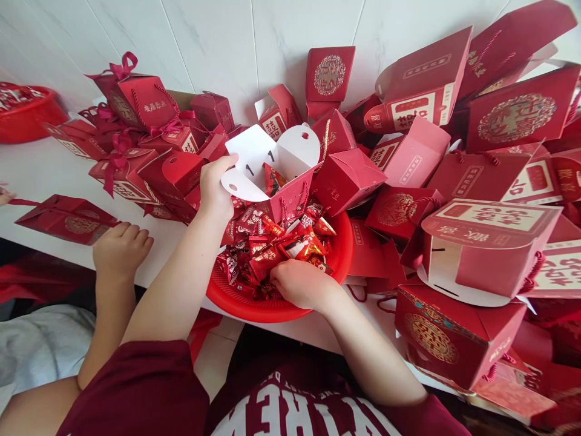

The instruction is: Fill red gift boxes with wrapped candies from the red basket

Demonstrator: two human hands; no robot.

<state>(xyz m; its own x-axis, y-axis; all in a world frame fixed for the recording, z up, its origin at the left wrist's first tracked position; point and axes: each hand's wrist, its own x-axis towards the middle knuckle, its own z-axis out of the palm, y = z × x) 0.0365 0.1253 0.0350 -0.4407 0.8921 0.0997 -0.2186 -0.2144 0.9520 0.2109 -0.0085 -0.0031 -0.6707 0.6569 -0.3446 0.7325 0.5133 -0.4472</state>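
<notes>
My left hand (216, 185) grips an open red gift box (295, 192) by its white inner flap, tilting it over the basket. Inside the box lies a red wrapped candy (274, 179). Below it, a round red plastic basket (341, 251) is heaped with red and gold candy packets (254, 223). Among these packets, at the near side of the basket, is my right hand (302, 283). Its fingers are curled down into the candy, and what they hold, if anything, is hidden.
Several red boxes with ribbon bows (127, 172) are stacked at left. Many unfilled-looking open boxes (494, 242) crowd the right side. A co-worker's hand (121, 248) rests beside a ribboned box (68, 218). Another red basket (34, 124) stands far left, and a tiled wall (213, 48) runs behind.
</notes>
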